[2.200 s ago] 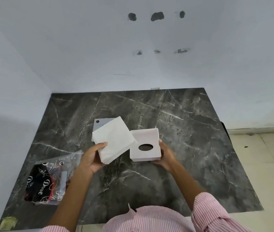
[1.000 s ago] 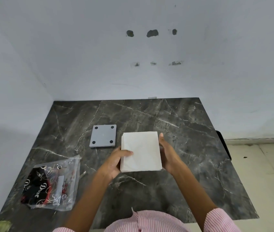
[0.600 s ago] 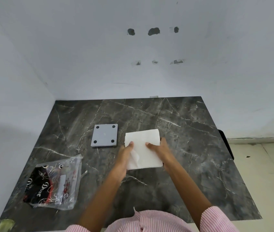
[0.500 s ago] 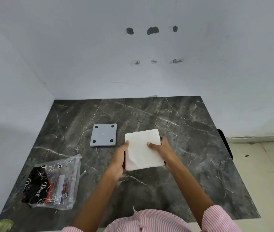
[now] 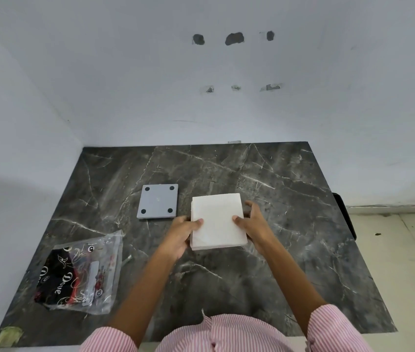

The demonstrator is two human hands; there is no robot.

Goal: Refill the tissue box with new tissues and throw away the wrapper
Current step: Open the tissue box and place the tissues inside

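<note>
A square stack of white tissues lies in the middle of the dark marble table, covering the white tissue box beneath it, which is hidden. My left hand grips the stack's left edge with the thumb on top. Against the right edge rests my right hand, thumb on the tissues and fingers curled down the side. The grey base plate of the box lies flat just left of the stack, its four black feet facing up. The clear plastic wrapper with black print lies at the front left.
White walls close the table at the back and left. A yellowish scrap sits at the front left corner. Tiled floor shows to the right, with a black edge along the table's right side.
The tissue stack went from my left hand onto the box, which my right hand held. A lifted left sheet now lies flat, and both hands hold the stack's sides.
</note>
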